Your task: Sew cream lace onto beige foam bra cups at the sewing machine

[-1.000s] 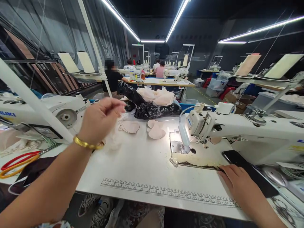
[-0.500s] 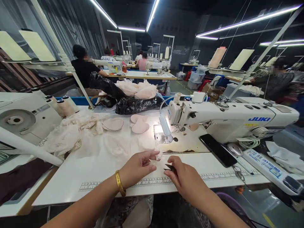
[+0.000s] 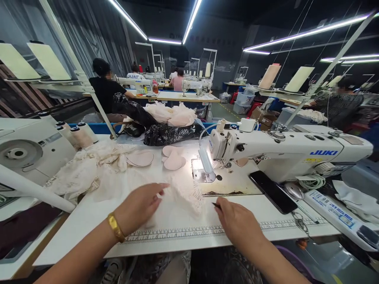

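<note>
A pale lace fabric piece (image 3: 188, 193) lies on the table in front of the sewing machine's needle plate. Left of it is my left hand (image 3: 142, 207), wearing a gold bangle, its thumb and fingers apart and nothing visible held between them. Sheer pale cloth lies around and under that hand. My right hand (image 3: 233, 219) is closed around small dark thread snips (image 3: 217, 205); only their tip shows, pointing left towards the lace. The white sewing machine (image 3: 284, 148), its lamp lit, stands just beyond.
Cream cup-shaped pads (image 3: 173, 158) and a heap of lace cloth (image 3: 85, 165) lie at the back left. A phone (image 3: 272, 191) rests right of the needle plate. A printed ruler (image 3: 177, 235) runs along the front edge. Black plastic bags (image 3: 174, 133) sit behind the table.
My left hand has moved left, away from my right hand. The lace now lies spread between them. The snips have turned, their open blades no longer visible, and my right hand has shifted slightly right.
</note>
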`<state>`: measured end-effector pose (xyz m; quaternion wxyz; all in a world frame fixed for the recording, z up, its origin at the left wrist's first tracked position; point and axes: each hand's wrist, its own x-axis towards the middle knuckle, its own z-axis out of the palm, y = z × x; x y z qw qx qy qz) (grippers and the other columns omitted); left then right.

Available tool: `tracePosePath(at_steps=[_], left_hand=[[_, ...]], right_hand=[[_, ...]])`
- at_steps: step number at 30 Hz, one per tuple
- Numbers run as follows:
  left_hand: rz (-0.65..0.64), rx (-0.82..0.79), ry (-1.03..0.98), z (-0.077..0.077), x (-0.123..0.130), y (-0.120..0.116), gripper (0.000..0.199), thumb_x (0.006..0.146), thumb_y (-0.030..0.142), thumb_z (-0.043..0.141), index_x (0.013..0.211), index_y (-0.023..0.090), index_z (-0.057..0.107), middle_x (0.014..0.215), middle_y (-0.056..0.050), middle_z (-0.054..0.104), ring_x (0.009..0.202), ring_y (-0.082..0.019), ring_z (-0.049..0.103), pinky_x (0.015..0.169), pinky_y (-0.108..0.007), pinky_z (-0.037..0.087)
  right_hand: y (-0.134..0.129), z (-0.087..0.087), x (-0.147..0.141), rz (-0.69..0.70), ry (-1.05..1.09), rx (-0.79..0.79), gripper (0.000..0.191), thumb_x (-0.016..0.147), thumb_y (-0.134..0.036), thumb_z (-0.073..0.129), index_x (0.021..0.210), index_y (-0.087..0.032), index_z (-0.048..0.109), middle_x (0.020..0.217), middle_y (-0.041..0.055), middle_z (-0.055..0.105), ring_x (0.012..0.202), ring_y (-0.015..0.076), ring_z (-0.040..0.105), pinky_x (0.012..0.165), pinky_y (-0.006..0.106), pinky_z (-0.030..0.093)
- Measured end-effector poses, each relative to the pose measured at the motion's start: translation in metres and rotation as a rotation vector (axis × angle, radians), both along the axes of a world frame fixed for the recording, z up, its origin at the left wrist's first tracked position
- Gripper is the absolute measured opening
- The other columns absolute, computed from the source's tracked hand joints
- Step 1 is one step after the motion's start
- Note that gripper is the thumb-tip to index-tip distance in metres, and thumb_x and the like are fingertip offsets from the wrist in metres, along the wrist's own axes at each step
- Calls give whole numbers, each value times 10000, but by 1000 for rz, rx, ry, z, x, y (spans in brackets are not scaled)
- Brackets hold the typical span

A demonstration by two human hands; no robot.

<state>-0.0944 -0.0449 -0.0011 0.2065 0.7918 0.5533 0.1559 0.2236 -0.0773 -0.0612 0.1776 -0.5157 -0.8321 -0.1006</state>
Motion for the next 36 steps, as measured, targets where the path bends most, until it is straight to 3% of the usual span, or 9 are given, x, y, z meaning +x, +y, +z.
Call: tracePosePath(at_steps=[3, 6, 10, 14, 17, 23, 27, 31, 36], left_hand=[[67, 357, 171, 1, -15, 0, 497, 890, 289, 561, 1382, 227, 585, 1356, -144, 631, 1231, -374, 553, 1033, -582, 430], [-211, 343, 184, -12, 18, -7, 624, 841, 152, 593, 1451, 255, 509, 1466, -127, 549, 1325, -346, 491, 1074, -541, 426], [-420, 234, 103, -21, 75, -11, 302, 866, 57, 442, 1020, 157, 682, 1039, -134, 677, 944, -280, 615, 879, -472, 496], [-193, -32, -516, -5, 82, -7, 132, 944, 253, 497, 911, 184, 604, 824, -31, 572, 734, -180, 514, 664, -303, 436], [27, -358, -922, 4, 75, -5, 274, 912, 446, 624, 845, 194, 541, 753, 22, 491, 684, -135, 437, 622, -245, 383], [174, -439, -1264, -6, 80, -10, 429, 782, 461, 766, 718, 191, 439, 788, 30, 497, 738, -120, 433, 687, -228, 388], [298, -354, -1090, -19, 79, -9, 392, 800, 462, 716, 721, 202, 433, 665, 69, 366, 630, -106, 298, 581, -218, 279], [185, -351, -801, -17, 57, 5, 384, 836, 529, 662, 763, 213, 455, 652, 65, 423, 595, -115, 390, 556, -231, 333], [124, 128, -158, 0, 15, 47, 320, 911, 502, 605, 999, 194, 611, 977, -64, 689, 844, -230, 637, 732, -354, 519]], right_hand=[[13, -2, 35, -52, -12, 105, 169, 997, -240, 517, 1146, -166, 548, 946, 142, 727, 820, 329, 678, 692, 421, 491], [20, 2, 38, 50, 95, 73, 382, 978, -217, 584, 1347, -177, 493, 1291, 195, 638, 1160, 382, 595, 926, 546, 491], [20, 12, 3, 275, 367, -215, 550, 956, -196, 629, 1459, -277, 422, 1493, 115, 499, 1382, 308, 437, 1139, 522, 377], [19, 19, -21, 290, 806, -497, 144, 1012, -353, 561, 1111, -255, 600, 1078, 37, 629, 1033, 224, 582, 922, 368, 482], [21, 20, -26, 206, 1104, -648, 316, 1015, -480, 533, 825, -228, 528, 771, -27, 486, 740, 162, 484, 697, 288, 424], [24, 24, -35, 208, 1092, -484, 321, 1014, -457, 540, 822, -218, 635, 853, 14, 581, 862, 198, 536, 797, 310, 406], [28, 24, -37, 148, 1181, -452, 352, 1002, -501, 550, 795, -224, 620, 834, 15, 593, 837, 203, 551, 792, 313, 410], [43, 14, -36, 86, 1292, -635, 430, 998, -576, 508, 742, -232, 523, 686, -17, 568, 704, 184, 521, 716, 306, 398], [58, 1, -39, 48, 1207, -795, 384, 960, -584, 541, 792, -239, 525, 672, -39, 542, 624, 159, 433, 605, 280, 328]])
